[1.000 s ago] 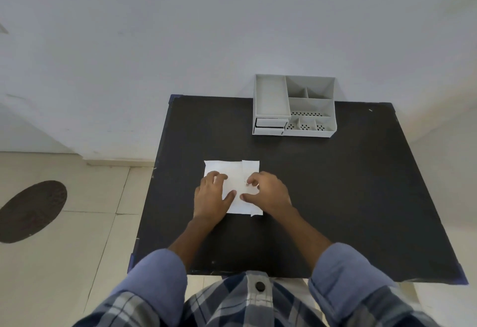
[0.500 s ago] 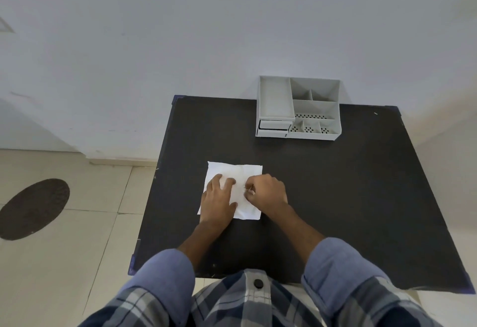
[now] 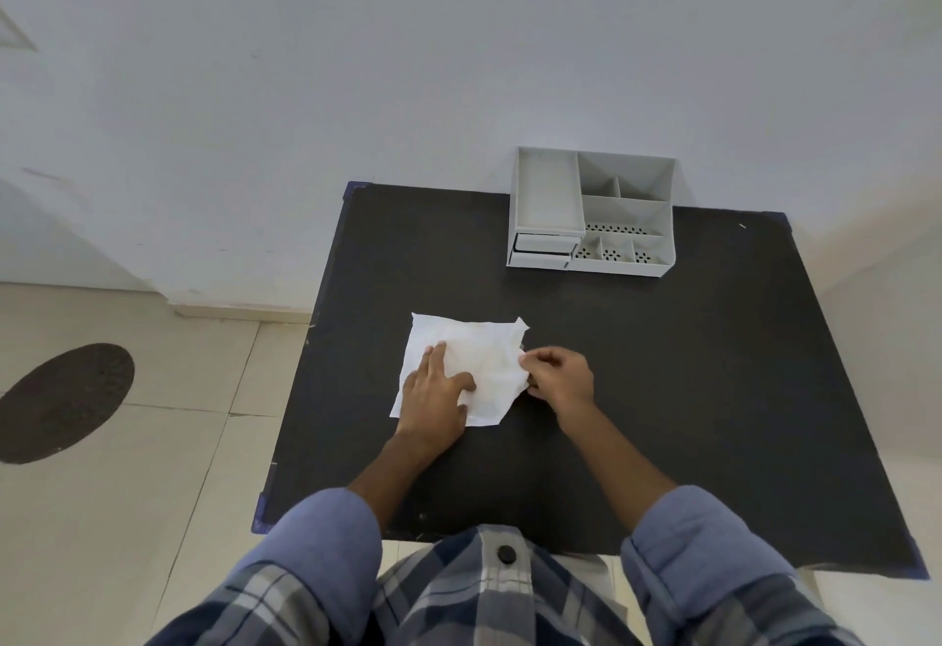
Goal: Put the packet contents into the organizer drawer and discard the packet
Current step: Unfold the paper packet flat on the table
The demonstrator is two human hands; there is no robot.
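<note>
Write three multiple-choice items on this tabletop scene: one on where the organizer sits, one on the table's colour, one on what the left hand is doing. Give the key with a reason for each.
1. Where does the organizer stand on the table?
A. near edge, by the person
B. far edge, against the wall
C. left front corner

2. What colour is the table top?
A. black
B. white
C. red

3. What is the left hand doing?
A. pulling the drawer
B. hanging off the table
C. lying flat on the white packet

Key:
1 B, the organizer stands at the table's back edge, by the wall.
2 A, the surface is black around the white packet.
3 C, the palm and fingers press on the packet while the right hand pinches its right edge.
</note>
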